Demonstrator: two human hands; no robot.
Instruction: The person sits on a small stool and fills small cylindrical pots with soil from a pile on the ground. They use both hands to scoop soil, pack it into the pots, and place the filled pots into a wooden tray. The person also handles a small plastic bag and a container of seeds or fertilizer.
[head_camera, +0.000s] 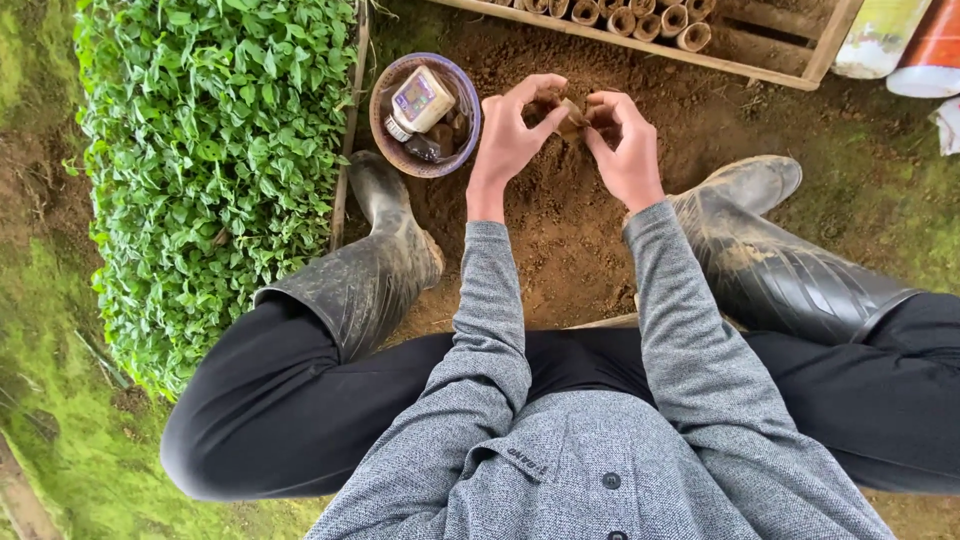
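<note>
Sitting low over bare ground, grey sleeves (490, 330) reaching forward between two muddy rubber boots (385, 265), knees spread wide. Noted nearest: dark trousers and grey jacket, nothing resting on the lap.

Further out, both hands meeting above a mound of loose brown soil (560, 215). Left hand (508, 135) partly closed, thumb and forefinger pinched on one side of a small brown paper tube (572, 118); remaining fingers curled, not clenched. Right hand (625, 140) likewise partly closed, fingertips gripping the opposite side of the same tube. Tube held clear of the soil, just above it, roughly level; whether already filled cannot be told, fingers covering most of it.

Judgement on handling: thin rolled paper, likely to crush or unroll under a hard pinch. Advisable to keep pressure light and even on both sides, mouth held open and round, seam supported by one thumb, work kept directly over the mound so spillage falls back onto it.

Beside the left boot: a purple-rimmed bowl (380, 100) holding a small white container (420, 100) and dark material. Left of that, a dense bed of green seedlings (210, 150). Farthest: a wooden frame (800, 75) with similar tubes (640, 20) standing upright in a row, touching one another.
</note>
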